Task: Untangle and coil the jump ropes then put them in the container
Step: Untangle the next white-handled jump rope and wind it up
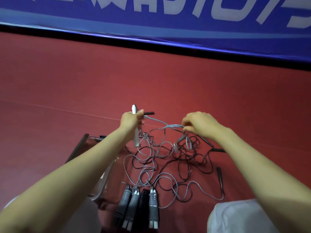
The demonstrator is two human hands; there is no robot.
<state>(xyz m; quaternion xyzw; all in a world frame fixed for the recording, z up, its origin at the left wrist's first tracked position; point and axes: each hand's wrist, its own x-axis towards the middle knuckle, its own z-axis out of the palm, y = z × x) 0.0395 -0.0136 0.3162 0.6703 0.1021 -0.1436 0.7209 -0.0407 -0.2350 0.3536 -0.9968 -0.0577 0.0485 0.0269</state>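
White handle (136, 138) clamped in left hand (131, 121); grey cord (175, 126) pinched by right hand (200, 125).

The handle is held near-upright in frame, with its long axis run away from the wearer and its far tip pointed toward the blue banner (151, 22). A black handle (149, 113) is stuck out rightward from the same grip. The cord is stretched between the hands, above a tangle of grey and black ropes (168, 157) spread on the red floor (67, 81). Four coiled ropes (134, 204) are laid side by side at the near edge, long axes parallel and run near-to-far, just right of the clear container (107, 175). Contact with its wall cannot be told. The container's inside is mostly hidden by the left forearm, so its contents cannot be told. A loose black handle (219, 175) is seen right of the tangle.
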